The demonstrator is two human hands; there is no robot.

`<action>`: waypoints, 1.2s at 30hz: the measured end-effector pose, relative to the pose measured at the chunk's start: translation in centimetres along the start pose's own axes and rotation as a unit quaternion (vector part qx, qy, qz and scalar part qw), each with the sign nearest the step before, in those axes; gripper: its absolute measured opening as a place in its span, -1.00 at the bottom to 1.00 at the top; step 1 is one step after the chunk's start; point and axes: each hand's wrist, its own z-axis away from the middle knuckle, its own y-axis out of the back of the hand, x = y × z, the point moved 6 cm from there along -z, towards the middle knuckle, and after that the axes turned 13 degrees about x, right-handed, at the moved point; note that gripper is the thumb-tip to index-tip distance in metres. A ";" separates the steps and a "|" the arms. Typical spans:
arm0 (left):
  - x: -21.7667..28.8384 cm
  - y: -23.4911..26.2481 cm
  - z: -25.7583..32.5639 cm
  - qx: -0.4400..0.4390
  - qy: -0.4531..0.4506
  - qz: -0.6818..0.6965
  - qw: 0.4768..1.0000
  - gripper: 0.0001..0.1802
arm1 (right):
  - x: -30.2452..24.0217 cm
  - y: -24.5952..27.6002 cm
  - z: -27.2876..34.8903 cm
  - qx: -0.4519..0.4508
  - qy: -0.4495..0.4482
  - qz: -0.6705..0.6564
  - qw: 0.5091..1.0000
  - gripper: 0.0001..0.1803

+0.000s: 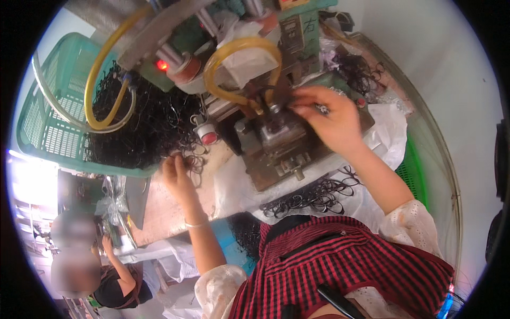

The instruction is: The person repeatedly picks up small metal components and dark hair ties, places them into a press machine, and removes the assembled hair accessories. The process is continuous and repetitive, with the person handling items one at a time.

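Note:
My right hand [336,119] reaches to the middle of a bench press [265,154], thumb and fingers closed beside its metal die [275,127]. A dark, blurred shape is at those fingertips; I cannot make out what it is. My left hand [179,179] is over the table's left part with its fingers pinched together. Thin black looped pieces [196,162] lie right beside its fingertips, and whatever the pinch holds is hidden. More black looped pieces [313,196] are spread on white sheeting in front of the press.
A green plastic basket [56,130] heaped with black pieces stands at the left. Yellow hoses [91,80] arc around the press, and a red button [209,138] sits at its left. A green crate [411,173] is at the right. Another person [119,284] works at lower left.

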 end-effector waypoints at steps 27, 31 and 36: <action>17.2 -9.9 9.0 -0.187 -0.134 0.126 0.965 -0.91 | 8.8 5.7 0.9 0.091 0.150 0.498 0.849 -0.80; 16.4 -11.7 8.8 -0.187 -0.111 0.129 0.967 -0.87 | 8.7 5.6 -0.1 0.098 0.207 0.401 0.887 -0.89; 17.7 -12.5 8.9 -0.158 -0.195 0.024 0.968 -0.86 | 9.9 6.8 -1.0 0.132 0.110 0.391 0.904 -0.87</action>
